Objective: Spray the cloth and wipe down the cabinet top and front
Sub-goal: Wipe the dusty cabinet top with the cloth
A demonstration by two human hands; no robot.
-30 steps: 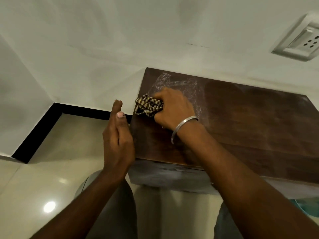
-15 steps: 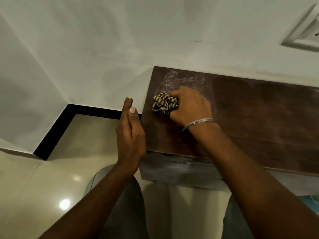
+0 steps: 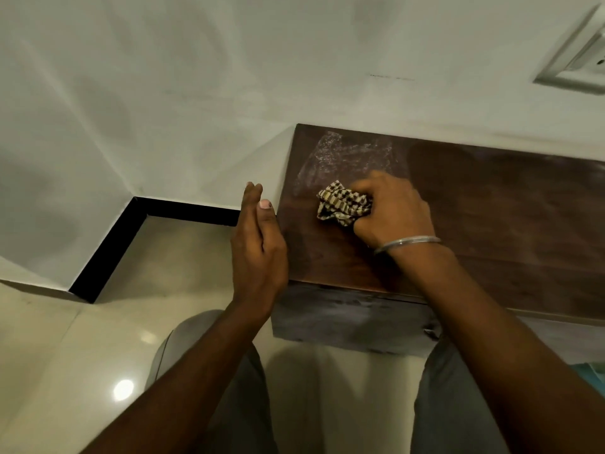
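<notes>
Wiping of the top is in hand: a bunched brown-and-cream checked cloth [image 3: 343, 204] is clamped in the right hand [image 3: 391, 213] on the dark wooden cabinet top [image 3: 491, 217], near its left end. The left hand [image 3: 258, 247], fingers straight and together, is held empty beside the cabinet's left edge. A whitish smeared patch [image 3: 347, 158] just behind the cloth probably calls for the next stroke; the cabinet front [image 3: 347, 319] is judged pending.

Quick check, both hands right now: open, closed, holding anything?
Left hand: open, fingers straight, empty, beside the cabinet top's left edge.
Right hand: closed on the checked cloth, pressing it onto the cabinet top.
</notes>
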